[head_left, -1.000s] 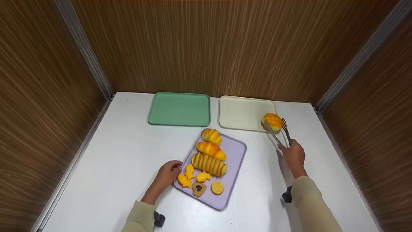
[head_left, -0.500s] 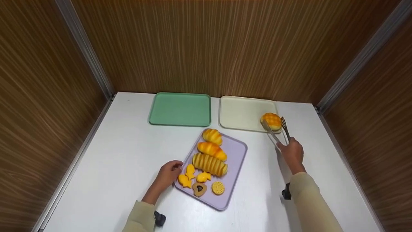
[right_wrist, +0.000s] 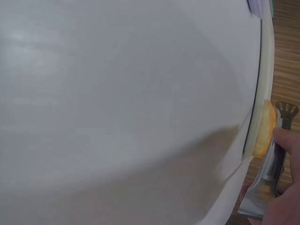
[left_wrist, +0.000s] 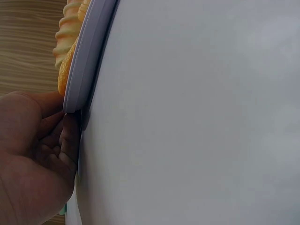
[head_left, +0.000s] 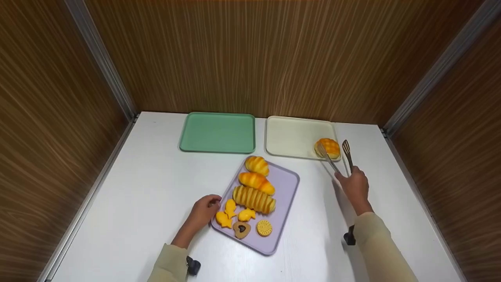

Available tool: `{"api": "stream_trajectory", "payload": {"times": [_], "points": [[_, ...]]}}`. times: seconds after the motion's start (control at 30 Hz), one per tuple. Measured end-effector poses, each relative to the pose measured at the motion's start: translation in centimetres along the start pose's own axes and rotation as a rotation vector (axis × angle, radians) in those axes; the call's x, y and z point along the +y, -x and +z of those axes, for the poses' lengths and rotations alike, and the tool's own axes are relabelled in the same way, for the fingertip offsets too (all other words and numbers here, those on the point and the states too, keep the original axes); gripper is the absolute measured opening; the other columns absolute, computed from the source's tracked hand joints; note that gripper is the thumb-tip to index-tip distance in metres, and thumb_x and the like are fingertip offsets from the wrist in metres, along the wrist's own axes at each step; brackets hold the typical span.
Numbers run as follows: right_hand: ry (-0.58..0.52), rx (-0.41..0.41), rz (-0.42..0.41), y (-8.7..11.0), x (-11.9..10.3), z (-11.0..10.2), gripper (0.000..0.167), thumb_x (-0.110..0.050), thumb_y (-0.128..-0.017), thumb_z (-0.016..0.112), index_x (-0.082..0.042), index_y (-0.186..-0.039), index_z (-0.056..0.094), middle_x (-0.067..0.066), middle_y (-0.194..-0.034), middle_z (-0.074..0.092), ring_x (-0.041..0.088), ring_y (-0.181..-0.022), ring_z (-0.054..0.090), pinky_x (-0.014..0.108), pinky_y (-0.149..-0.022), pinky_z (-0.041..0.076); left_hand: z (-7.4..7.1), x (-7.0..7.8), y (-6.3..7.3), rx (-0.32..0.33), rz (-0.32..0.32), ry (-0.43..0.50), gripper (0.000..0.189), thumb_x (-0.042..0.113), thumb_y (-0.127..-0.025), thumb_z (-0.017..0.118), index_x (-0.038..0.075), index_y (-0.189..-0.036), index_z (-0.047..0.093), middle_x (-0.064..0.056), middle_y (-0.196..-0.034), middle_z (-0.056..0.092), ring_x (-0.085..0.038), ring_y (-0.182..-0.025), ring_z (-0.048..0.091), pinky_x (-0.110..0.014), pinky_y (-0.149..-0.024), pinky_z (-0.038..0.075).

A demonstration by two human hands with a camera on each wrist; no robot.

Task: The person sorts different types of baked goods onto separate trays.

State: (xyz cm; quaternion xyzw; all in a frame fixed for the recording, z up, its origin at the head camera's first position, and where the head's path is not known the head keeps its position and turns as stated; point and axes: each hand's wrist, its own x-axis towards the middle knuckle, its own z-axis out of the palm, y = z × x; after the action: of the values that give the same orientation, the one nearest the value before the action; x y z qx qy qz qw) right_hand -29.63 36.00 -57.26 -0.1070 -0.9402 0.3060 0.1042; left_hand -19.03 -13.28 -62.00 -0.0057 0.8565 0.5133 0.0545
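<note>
My right hand [head_left: 355, 188] grips metal tongs [head_left: 349, 158]. The tongs are spread: one arm lies against the left side of a round scored bun [head_left: 330, 147], the other stands apart on its right. That bun sits at the front right corner of a cream tray [head_left: 297, 135]. My left hand [head_left: 203, 211] holds the left edge of a lilac tray [head_left: 287, 184]; in the left wrist view its thumb is above the rim and curled fingers [left_wrist: 69, 136] are below. On the lilac tray lie a small roll [head_left: 257, 166], a croissant [head_left: 256, 183] and a long striped bread [head_left: 253, 199].
Several yellow fish-shaped pieces [head_left: 246, 214], a heart biscuit [head_left: 241, 230] and a round biscuit [head_left: 264, 228] lie at the lilac tray's near end. A green tray [head_left: 217, 133] stands left of the cream one. Wood-grain walls [head_left: 250, 58] enclose the white table [head_left: 148, 176].
The tongs have spread wider, and their right arm has come away from the bun. The bun has shifted slightly left on the cream tray. My left hand has stayed in place.
</note>
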Motion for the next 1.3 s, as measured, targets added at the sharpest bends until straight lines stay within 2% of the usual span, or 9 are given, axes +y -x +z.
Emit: {"api": "stream_trajectory", "payload": {"times": [0.13, 0.27, 0.37, 0.57, 0.87, 1.07, 1.3], "points": [[-0.032, -0.015, -0.042, 0.8, -0.9, 0.1, 0.057, -0.028, -0.093, 0.072, 0.015, -0.126, 0.055, 0.034, -0.111, 0.063, 0.046, -0.101, 0.062, 0.058, -0.086, 0.048, 0.0, -0.1, -0.1, 0.004, 0.014, -0.002, 0.023, 0.012, -0.099, 0.059, 0.007, -0.119, 0.069, -0.009, -0.111, 0.067, -0.020, -0.093, 0.057, -0.039, -0.087, 0.049], [-0.060, -0.064, -0.084, 2.0, -2.2, 0.5, 0.063, -0.026, -0.093, 0.072, 0.012, -0.137, 0.049, 0.034, -0.123, 0.059, 0.047, -0.112, 0.058, 0.058, -0.094, 0.047, 0.0, 0.0, -0.1, 0.005, 0.011, 0.004, 0.022, 0.012, -0.099, 0.059, 0.007, -0.119, 0.069, -0.008, -0.111, 0.067, -0.019, -0.092, 0.057, -0.038, -0.086, 0.049], [-0.080, -0.110, -0.117, 3.1, -3.2, 0.8, 0.062, -0.027, -0.093, 0.073, 0.008, -0.139, 0.048, 0.031, -0.127, 0.058, 0.044, -0.112, 0.058, 0.056, -0.094, 0.048, 0.1, 0.0, 0.0, 0.006, 0.015, 0.000, 0.023, 0.013, -0.099, 0.059, 0.007, -0.119, 0.069, -0.008, -0.111, 0.067, -0.019, -0.092, 0.057, -0.038, -0.086, 0.049], [-0.091, -0.147, -0.198, 5.2, -4.8, 1.5, 0.060, -0.029, -0.091, 0.075, 0.002, -0.138, 0.052, 0.027, -0.122, 0.061, 0.039, -0.103, 0.059, 0.053, -0.087, 0.049, 0.2, 0.1, 0.0, 0.000, 0.021, 0.003, 0.024, 0.013, -0.100, 0.058, 0.007, -0.120, 0.069, -0.009, -0.111, 0.067, -0.019, -0.092, 0.057, -0.037, -0.085, 0.049], [-0.099, -0.205, -0.269, 7.3, -7.6, 3.7, 0.065, -0.028, -0.089, 0.078, 0.000, -0.142, 0.052, 0.025, -0.128, 0.063, 0.039, -0.106, 0.062, 0.054, -0.091, 0.051, -0.1, 0.1, 0.1, -0.008, -0.013, 0.002, 0.025, 0.016, -0.101, 0.058, 0.008, -0.123, 0.067, -0.007, -0.114, 0.066, -0.020, -0.098, 0.057, -0.040, -0.093, 0.050], [-0.077, -0.218, -0.313, 7.8, -9.2, 5.5, 0.064, -0.029, -0.088, 0.079, -0.002, -0.140, 0.055, 0.023, -0.124, 0.065, 0.035, -0.101, 0.063, 0.052, -0.088, 0.052, -0.1, 0.1, 0.1, -0.009, -0.011, 0.010, 0.025, 0.015, -0.101, 0.058, 0.008, -0.123, 0.068, -0.008, -0.113, 0.066, -0.020, -0.098, 0.058, -0.040, -0.092, 0.049], [-0.063, -0.229, -0.336, 7.7, -10.3, 6.9, 0.060, -0.029, -0.086, 0.080, -0.010, -0.139, 0.059, 0.015, -0.104, 0.068, 0.028, -0.088, 0.057, 0.046, -0.079, 0.046, 0.1, 0.0, 0.1, -0.006, -0.019, 0.015, 0.025, 0.016, -0.101, 0.057, 0.008, -0.122, 0.068, -0.008, -0.111, 0.066, -0.020, -0.097, 0.057, -0.039, -0.090, 0.049]]}}
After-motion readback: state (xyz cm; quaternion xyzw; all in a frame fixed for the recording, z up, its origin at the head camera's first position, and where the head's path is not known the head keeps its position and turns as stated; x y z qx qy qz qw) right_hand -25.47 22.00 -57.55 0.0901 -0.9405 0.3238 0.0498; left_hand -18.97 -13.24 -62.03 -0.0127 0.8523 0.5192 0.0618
